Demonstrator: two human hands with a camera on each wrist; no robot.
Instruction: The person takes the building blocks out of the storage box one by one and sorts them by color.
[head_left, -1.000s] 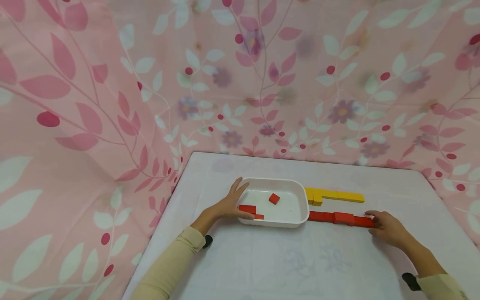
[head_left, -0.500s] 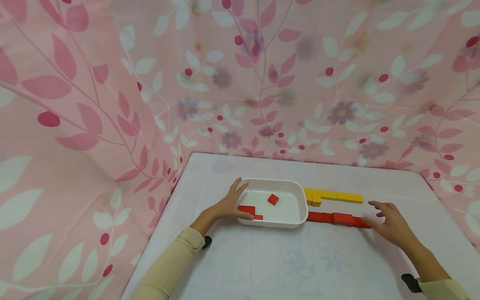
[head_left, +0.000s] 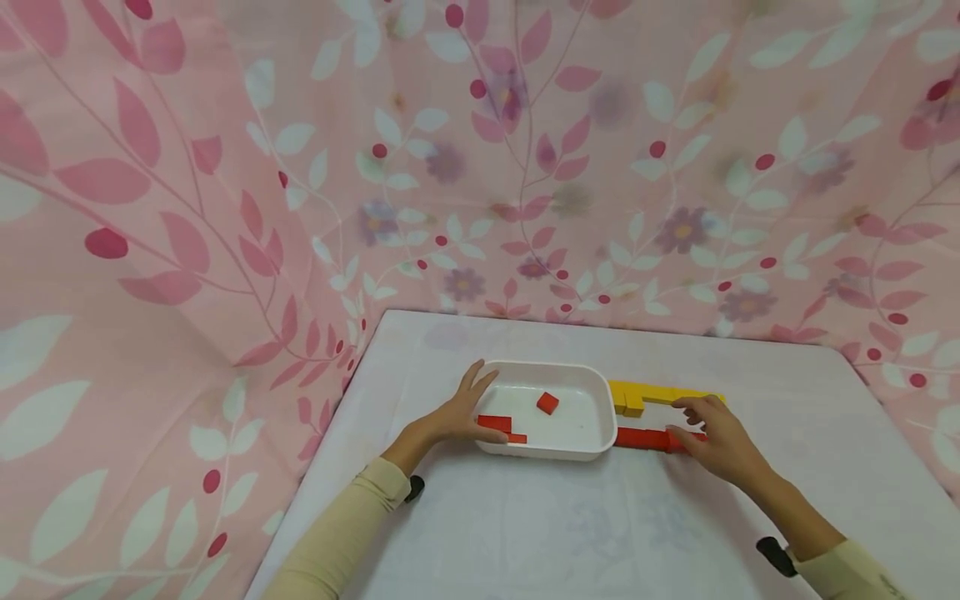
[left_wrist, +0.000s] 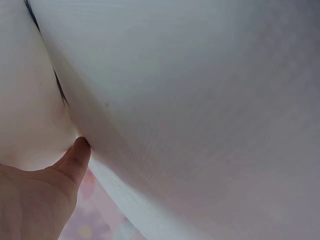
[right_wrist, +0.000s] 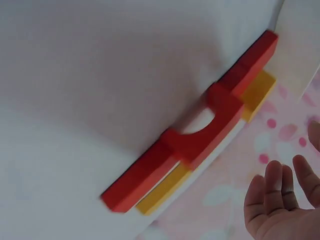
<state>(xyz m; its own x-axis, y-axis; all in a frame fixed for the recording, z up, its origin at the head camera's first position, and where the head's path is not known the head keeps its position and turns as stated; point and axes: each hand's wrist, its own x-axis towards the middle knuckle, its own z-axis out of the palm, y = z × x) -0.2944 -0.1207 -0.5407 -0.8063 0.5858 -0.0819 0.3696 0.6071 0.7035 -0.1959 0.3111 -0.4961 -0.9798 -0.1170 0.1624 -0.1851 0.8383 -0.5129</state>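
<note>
A white plastic tray holds several red blocks, one lying alone near its middle. My left hand rests at the tray's left end, its fingers spread along the rim and its thumb at the front side. In the left wrist view the thumb touches a pale edge. To the right of the tray runs a row of red blocks, including one with a rounded cutout. Over its right part hovers my right hand, fingers loosely bent, holding nothing; it hides that row's right end.
Behind the red row lies a row of yellow blocks, with a small yellow cube in front of its left end. The blocks and tray stand on a white-covered table. A pink floral cloth hangs behind and at the left.
My right hand has left the right end of the red row and moved left over it, towards the tray. The left hand and the tray have stayed in place.
</note>
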